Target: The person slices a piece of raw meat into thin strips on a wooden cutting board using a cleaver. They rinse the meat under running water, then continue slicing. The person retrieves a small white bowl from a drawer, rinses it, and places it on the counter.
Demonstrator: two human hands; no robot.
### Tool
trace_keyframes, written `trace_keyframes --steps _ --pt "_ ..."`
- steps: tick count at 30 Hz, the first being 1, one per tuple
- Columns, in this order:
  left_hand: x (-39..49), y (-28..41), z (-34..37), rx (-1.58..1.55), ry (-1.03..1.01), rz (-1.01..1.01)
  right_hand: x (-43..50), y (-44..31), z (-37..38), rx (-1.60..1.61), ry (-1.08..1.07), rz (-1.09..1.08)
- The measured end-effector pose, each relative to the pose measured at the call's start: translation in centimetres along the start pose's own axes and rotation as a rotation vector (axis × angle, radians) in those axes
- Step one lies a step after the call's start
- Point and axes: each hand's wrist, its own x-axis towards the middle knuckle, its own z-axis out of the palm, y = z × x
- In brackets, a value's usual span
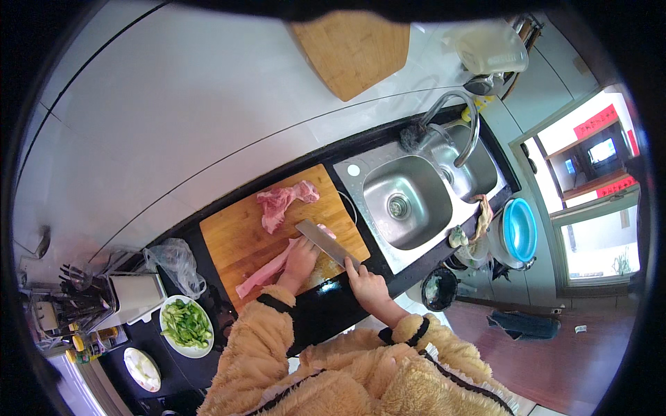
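Observation:
A wooden cutting board [229, 229] lies on the black counter, left of the sink. My right hand [368, 286] grips a broad-bladed kitchen cleaver [325, 240], its handle hidden inside the fist. Beside the blade, my left hand [301, 262] presses on a long pale-pink strip of raw meat [263, 275]. A small bit of meat [327, 230] shows on the far side of the blade. Farther back on the board rests a larger piece of raw red meat [281, 203], touched by neither hand.
A double steel sink [356, 182] with a curved faucet [474, 125] adjoins the board. At left are a crumpled plastic bag [177, 265], a plate of cut green vegetables [187, 325], a white dish [141, 369] and a utensil rack [86, 296]. A blue basin [520, 229] stands right of the sink.

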Motion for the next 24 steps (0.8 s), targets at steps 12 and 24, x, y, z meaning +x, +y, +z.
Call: trace_keyframes --steps 12,24 --pt "-0.1 -0.3 0.9 -0.112 -0.096 -0.142 -0.2 0.0 0.6 0.048 -0.086 0.063" --pt "0.2 -0.3 0.8 -0.119 -0.111 -0.125 2.8 0.0 2.1 0.028 -0.182 0.124"
